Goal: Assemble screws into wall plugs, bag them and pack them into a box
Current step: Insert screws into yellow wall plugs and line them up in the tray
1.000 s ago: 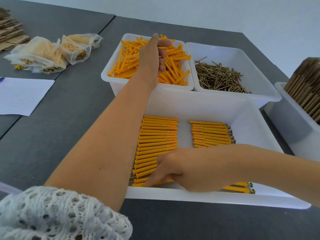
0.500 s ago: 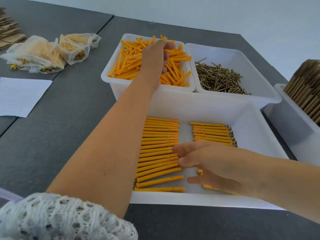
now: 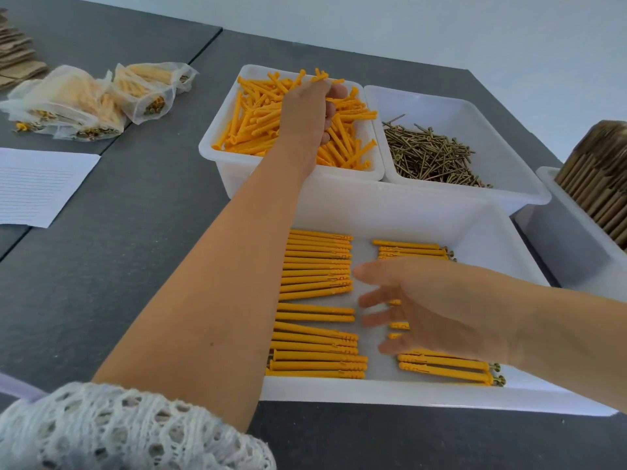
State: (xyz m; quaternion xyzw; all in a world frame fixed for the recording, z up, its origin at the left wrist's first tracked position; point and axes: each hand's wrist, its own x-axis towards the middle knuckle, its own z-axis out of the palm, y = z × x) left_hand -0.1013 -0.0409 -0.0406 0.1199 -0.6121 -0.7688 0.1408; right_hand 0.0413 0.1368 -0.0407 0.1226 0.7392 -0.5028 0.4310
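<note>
My left hand [image 3: 307, 110] reaches into the far white bin [image 3: 217, 157] of loose orange wall plugs [image 3: 258, 130], fingers curled down into the pile; whether it grips one is hidden. My right hand [image 3: 437, 307] hovers open, fingers spread, over the near white tray [image 3: 407, 395]. In that tray lie two rows of plugs with screws in them: a long left row [image 3: 315, 276] and a shorter right row [image 3: 444, 366], partly covered by my right hand. Brass screws [image 3: 431, 154] fill the bin to the right of the plugs.
Several filled clear bags [image 3: 84, 100] lie on the dark table at far left, near a lined sheet of paper [image 3: 34, 184]. Flat cardboard pieces [image 3: 17, 59] sit at the top left. A white bin [image 3: 570, 239] with upright cardboard boxes [image 3: 597, 171] stands at the right edge.
My right hand has lifted off the near end of the left row, opened, and moved right and back over the tray. The left hand stays in the plug bin.
</note>
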